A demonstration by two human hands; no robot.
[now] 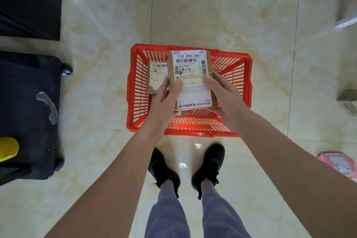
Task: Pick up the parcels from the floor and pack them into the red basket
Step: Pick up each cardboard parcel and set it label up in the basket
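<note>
The held parcel [191, 79] and both hands hide much of the red basket [231, 75] floor, and the left hand [164, 102] covers a corner of the second parcel [157, 75] (its label print too small to read). A pink parcel [336, 163] is cut off by the right edge, blurred.

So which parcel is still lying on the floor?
The pink parcel, at the right edge. One brown parcel sits in the basket; both hands hold the other.

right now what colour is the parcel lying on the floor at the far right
Pink, with a white label; the parcel shows in the head view.
</note>
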